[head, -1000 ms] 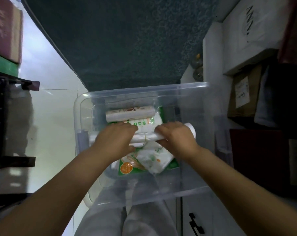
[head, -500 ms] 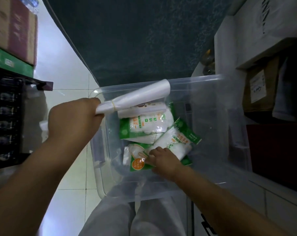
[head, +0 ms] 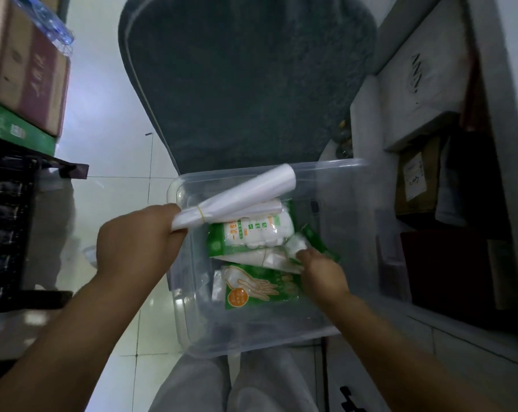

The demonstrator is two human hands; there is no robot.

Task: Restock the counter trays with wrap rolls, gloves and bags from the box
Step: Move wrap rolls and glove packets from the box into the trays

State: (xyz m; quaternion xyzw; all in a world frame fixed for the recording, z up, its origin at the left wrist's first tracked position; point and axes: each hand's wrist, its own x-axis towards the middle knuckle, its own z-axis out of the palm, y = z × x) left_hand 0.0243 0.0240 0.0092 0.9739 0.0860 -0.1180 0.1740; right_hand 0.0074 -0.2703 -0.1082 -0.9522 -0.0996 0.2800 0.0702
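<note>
Your left hand is closed around one roll of bags, lifted above the box rim. Your right hand, inside the box, pinches a second bundle. Glove packs remain inside; no tray is visible yet.

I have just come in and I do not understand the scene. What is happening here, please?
A person is emptying a clear plastic box. The left hand holds a rolled bundle of plastic bags lifted over the box. The right hand is down inside, taking hold of another white bundle. Green glove packs lie in the box.
</note>
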